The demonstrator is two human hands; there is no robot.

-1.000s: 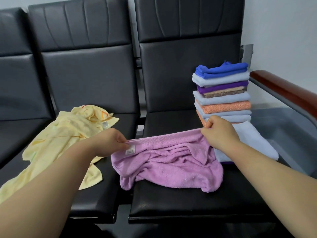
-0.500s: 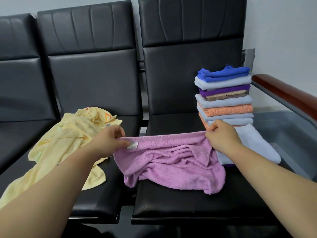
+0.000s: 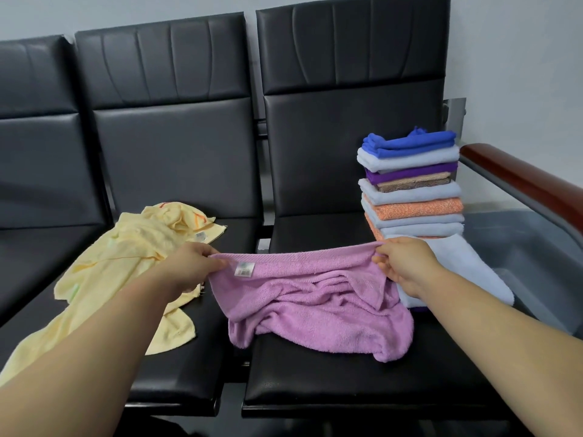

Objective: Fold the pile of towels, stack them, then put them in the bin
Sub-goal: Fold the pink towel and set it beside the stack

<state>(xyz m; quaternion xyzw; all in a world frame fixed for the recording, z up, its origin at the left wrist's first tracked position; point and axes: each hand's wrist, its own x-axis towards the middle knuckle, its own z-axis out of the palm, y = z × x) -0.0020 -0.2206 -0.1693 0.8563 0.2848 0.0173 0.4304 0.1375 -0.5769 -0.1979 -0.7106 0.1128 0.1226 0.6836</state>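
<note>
Head view: I see both hands at the centre of the frame, each pinching one end of the lilac towel's (image 3: pixel 315 307) hemmed edge. My left hand (image 3: pixel 186 266) grips the corner beside the small sewn label, fingers curled over the hem. My right hand (image 3: pixel 403 263) grips the opposite corner, just in front of the folded stack (image 3: pixel 413 184).

Compared with a second ago, the hem is pulled straighter between the two hands and shows as a clean band. The rest of the towel is unchanged, still bunched in creases on the black seat (image 3: pixel 347 383) at centre-bottom. I judge this as the spreading step: the edge is found, but no fold is made yet.

The stack stands at centre-right on a pale flat towel (image 3: pixel 467 269), unchanged. A yellow towel (image 3: pixel 126 263) lies crumpled at left on the neighbouring seat, still unfolded. So two towels appear left to fold. At far right, under the wooden armrest (image 3: pixel 520 181), a grey translucent container (image 3: pixel 520 244) may be the bin; I cannot tell for certain.
</note>
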